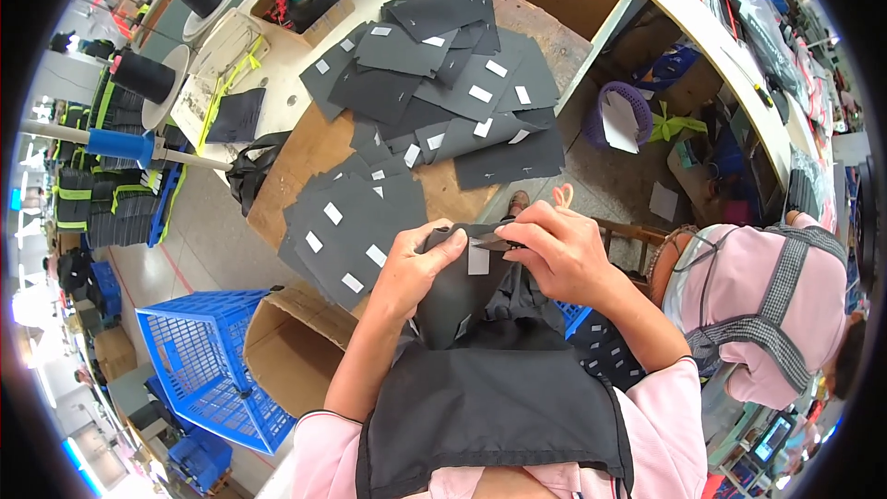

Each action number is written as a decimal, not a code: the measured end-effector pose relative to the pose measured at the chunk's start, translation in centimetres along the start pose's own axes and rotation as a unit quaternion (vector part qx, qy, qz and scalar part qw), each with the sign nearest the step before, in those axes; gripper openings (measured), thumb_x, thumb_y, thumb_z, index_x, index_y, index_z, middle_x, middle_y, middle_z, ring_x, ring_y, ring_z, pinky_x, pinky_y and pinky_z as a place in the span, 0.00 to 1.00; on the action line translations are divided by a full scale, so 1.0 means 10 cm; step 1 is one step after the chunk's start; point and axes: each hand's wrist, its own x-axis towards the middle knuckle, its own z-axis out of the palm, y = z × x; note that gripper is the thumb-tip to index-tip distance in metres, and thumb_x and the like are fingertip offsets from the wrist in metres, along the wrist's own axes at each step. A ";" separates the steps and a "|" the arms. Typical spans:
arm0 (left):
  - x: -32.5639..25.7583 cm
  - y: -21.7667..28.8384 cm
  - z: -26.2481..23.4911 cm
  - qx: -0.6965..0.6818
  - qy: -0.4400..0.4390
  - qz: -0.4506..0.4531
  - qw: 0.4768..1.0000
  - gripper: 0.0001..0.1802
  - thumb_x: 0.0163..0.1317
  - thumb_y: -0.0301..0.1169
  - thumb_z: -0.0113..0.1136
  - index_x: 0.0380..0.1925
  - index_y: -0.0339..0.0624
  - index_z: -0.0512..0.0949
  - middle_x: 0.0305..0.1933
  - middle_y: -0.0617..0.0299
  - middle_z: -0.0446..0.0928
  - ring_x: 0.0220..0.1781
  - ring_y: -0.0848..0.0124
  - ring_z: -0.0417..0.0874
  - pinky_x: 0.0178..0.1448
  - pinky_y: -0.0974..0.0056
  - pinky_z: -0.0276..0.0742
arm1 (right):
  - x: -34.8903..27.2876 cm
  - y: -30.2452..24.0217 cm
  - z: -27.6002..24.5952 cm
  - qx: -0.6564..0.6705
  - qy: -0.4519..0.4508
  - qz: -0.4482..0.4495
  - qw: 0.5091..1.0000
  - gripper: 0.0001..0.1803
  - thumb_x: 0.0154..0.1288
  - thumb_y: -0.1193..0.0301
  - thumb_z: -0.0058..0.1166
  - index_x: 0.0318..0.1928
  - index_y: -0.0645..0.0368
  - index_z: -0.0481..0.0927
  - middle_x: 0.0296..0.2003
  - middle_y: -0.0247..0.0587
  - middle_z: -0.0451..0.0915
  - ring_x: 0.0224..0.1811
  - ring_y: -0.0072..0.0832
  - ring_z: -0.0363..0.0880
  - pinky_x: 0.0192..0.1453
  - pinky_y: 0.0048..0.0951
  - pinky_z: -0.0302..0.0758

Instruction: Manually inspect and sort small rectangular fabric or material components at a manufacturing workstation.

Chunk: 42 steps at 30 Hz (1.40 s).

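Note:
My left hand (418, 263) pinches the top edge of a dark grey fabric piece (446, 291), thumb in front, and the piece hangs down over my lap. A white label (478, 259) lies on this piece near its upper edge. My right hand (559, 249) is closed around small thread snips (495, 243), whose metal blades point left at the top of the label. The blade tips are too small to tell whether they touch thread. Just beyond my hands, a fanned stack of dark grey pieces (356, 199) with white labels covers the near part of the wooden board.
More labelled pieces (453, 83) are heaped further back on the board (277, 185). At the left stand a blue plastic crate (199, 351) and a cardboard box (286, 351). Black thread cones (143, 79) sit at far left. A person in pink (767, 305) is close at right, near a purple basket (605, 111).

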 end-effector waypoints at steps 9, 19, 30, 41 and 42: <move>0.01 0.02 0.01 0.000 0.001 0.007 1.000 0.12 0.62 0.37 0.57 0.29 0.37 0.76 0.25 0.68 0.72 0.27 0.81 0.68 0.31 0.73 0.65 | -0.07 -0.03 0.01 -0.017 0.010 -0.003 1.000 0.14 0.44 0.74 0.63 0.35 0.54 0.78 0.26 0.31 0.72 0.22 0.28 0.72 0.26 0.29 0.68; 0.10 0.01 -0.26 -0.230 0.160 0.143 0.949 0.20 0.61 0.36 0.60 0.47 0.34 0.71 0.41 0.60 0.76 0.43 0.70 0.77 0.45 0.65 0.75 | -0.60 0.10 0.42 0.450 0.070 0.364 0.812 0.22 0.59 0.74 0.56 0.54 0.63 0.67 0.31 0.28 0.71 0.30 0.17 0.72 0.27 0.19 0.69; 0.04 -0.39 -0.50 0.081 0.293 0.328 0.894 0.51 0.51 0.62 0.58 0.65 0.39 0.54 0.67 0.56 0.54 0.68 0.59 0.55 0.71 0.53 0.46 | -0.17 0.12 0.49 0.576 0.171 0.417 0.682 0.09 0.59 0.77 0.56 0.41 0.65 0.76 0.33 0.31 0.78 0.33 0.15 0.74 0.33 0.19 0.71; 0.09 -0.06 -0.14 -0.020 -0.054 0.000 0.998 0.31 0.46 0.33 0.72 0.50 0.35 0.72 0.44 0.57 0.78 0.44 0.69 0.79 0.51 0.66 0.73 | 0.14 0.01 0.38 0.145 0.007 0.188 0.971 0.16 0.53 0.74 0.61 0.44 0.59 0.74 0.29 0.38 0.77 0.29 0.31 0.77 0.32 0.29 0.72; 0.04 -0.10 -0.16 -0.024 -0.049 -0.005 0.999 0.31 0.46 0.33 0.72 0.50 0.35 0.72 0.44 0.57 0.78 0.44 0.69 0.79 0.51 0.66 0.73 | 0.10 -0.06 0.37 0.150 0.001 0.190 0.970 0.16 0.53 0.74 0.61 0.44 0.59 0.74 0.29 0.38 0.77 0.29 0.31 0.77 0.32 0.29 0.72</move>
